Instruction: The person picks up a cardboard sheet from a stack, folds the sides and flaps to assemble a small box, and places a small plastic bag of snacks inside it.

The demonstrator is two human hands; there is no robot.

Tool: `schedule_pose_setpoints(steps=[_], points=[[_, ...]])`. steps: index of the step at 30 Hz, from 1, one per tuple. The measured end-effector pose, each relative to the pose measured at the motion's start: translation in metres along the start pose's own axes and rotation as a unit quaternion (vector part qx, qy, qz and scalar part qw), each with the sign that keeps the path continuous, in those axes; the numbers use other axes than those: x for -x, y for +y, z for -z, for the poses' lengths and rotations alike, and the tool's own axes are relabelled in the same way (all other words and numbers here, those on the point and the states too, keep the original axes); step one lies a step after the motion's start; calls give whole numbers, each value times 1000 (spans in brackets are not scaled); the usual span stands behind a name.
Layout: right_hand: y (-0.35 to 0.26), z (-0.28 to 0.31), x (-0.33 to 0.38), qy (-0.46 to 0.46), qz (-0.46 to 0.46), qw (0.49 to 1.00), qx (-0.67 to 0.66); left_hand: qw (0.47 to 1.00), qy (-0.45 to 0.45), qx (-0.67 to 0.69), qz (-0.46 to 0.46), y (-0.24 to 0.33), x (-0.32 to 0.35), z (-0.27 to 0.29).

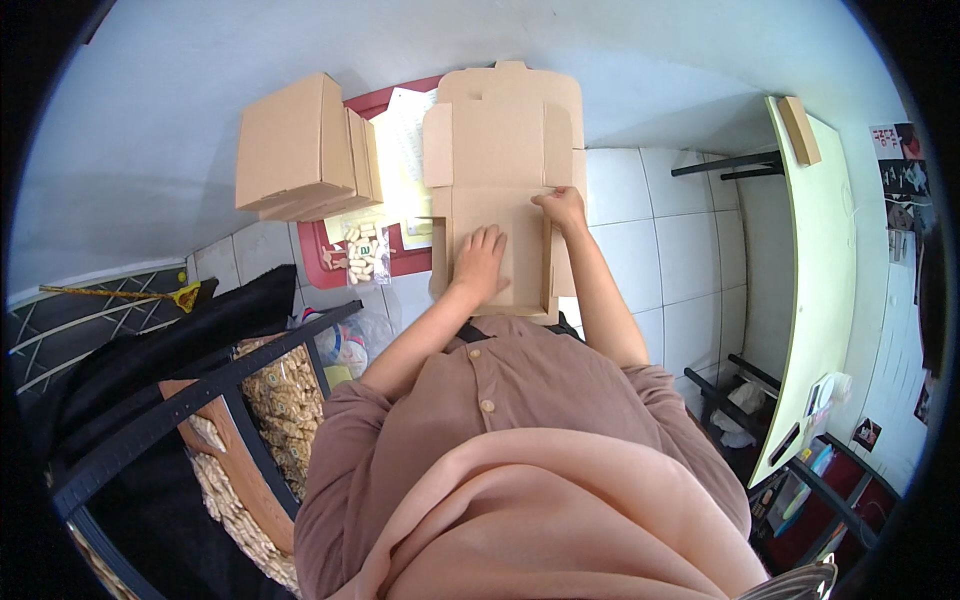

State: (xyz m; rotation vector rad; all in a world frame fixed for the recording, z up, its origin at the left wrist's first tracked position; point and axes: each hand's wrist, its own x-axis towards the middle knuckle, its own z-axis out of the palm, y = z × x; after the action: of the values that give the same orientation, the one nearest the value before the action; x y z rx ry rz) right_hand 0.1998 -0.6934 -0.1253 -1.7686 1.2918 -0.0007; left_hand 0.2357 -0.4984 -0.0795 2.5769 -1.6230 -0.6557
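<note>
A brown cardboard box (500, 150) lies partly folded in front of me. Its lid panel spreads flat away from me, and its low side walls stand up near my body. Flat on the box's bottom panel rests my left hand (481, 262), fingers stretched out and holding nothing. My right hand (562, 207) is closed at the box's right side, near the fold between base and lid. Thumb and fingertips pinch the cardboard there.
Brown cartons (300, 150) are stacked on the left of a red table (318, 262). White papers (402, 130) and a clear bag of small pale wooden pieces (366, 252) lie beside the box. A pale green board (810, 270) stands at the right; a black metal frame (215, 395) runs along the lower left.
</note>
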Motion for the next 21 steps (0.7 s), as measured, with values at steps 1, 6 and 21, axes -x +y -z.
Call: schedule_pose_setpoints(steps=[1, 6, 21], points=[[16, -3, -13, 7, -13, 1000, -26, 999, -22, 43, -19, 9, 3, 10], [-18, 13, 5, -124, -114, 970, -178, 998, 9, 47, -37, -6, 7, -12], [-11, 34, 21, -294, 15, 892, -342, 996, 42, 38, -71, -5, 10, -9]])
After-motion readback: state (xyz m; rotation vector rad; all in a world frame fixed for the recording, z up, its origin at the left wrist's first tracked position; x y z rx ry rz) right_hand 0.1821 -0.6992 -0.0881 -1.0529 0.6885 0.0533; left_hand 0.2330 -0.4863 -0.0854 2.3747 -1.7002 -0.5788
